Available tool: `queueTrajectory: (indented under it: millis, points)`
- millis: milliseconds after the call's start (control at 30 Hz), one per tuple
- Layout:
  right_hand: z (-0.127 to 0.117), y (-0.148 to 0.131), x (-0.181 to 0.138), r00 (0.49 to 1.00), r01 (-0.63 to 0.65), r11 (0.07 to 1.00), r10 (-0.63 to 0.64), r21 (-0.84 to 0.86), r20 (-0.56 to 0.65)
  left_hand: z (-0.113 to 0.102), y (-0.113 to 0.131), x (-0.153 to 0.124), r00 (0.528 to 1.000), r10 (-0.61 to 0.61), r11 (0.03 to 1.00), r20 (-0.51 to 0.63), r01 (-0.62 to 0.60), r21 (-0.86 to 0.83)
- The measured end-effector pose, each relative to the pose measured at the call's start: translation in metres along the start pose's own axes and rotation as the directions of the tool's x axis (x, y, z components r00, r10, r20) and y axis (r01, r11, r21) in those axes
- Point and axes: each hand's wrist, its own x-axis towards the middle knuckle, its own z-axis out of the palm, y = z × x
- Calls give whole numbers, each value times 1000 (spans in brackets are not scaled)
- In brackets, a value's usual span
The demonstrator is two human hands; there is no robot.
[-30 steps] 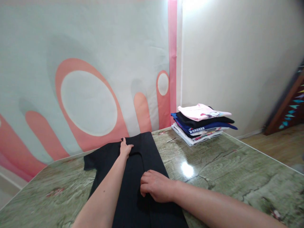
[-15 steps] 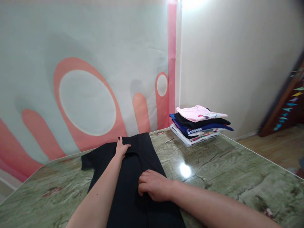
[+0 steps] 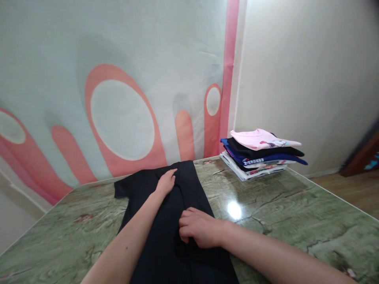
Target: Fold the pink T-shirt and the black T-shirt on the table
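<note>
Black shirt [image 3: 161,236] is your landmark: it lies spread on the table [image 3: 281,221], collar end away from you, near end running out of view at the bottom. 1 sleeve [image 3: 122,187] sticks out at its far left; its right side runs as a straight edge with no sleeve showing. A line in the cloth runs from the collar area down the shirt's middle, so it looks like the right side is folded inward. My read: you're mid-fold, 1 side in, the left side not yet done.

Left hand [image 3: 166,183]: on the shirt's far end by the collar, fingers stretched out and close together, pointing up and right. Can't tell if they pinch cloth or just press. Right hand [image 3: 203,228]: over the shirt's right half, lower down than the left, fingers curled in at the middle line. Tips are hidden in dark cloth, so can't tell if they have hold of any.

Next move, as I judge it: smooth the folded layer flat along the middle line, then free both hands without dragging the edge. Black on black makes layers hard to tell apart, so a lifted edge could slip by you.

Right of the shirt, well apart: stack of folded clothes [image 3: 260,154], pink top [image 3: 251,139] uppermost.
</note>
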Motion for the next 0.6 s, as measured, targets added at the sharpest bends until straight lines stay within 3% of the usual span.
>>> queueTrajectory:
  millis: [167,333,400,500,600]
  points:
    - [-6,-14,3,998,11,1000,-11,4,56,18,4,-24,991,55,998,125,-57,12]
    - [0,-20,7,1000,9,1000,-10,24,28,19,4,-33,990,67,998,121,-69,14]
    - [-3,-19,8,999,-12,999,13,43,-35,16,9,-36,993,69,997,99,-70,10]
    - [-14,-12,6,969,-138,985,156,104,-193,10,25,-47,984,145,989,103,-144,-19]
    - [-19,-17,-5,910,-316,940,338,127,-239,3,42,-67,937,267,964,224,-257,-74]
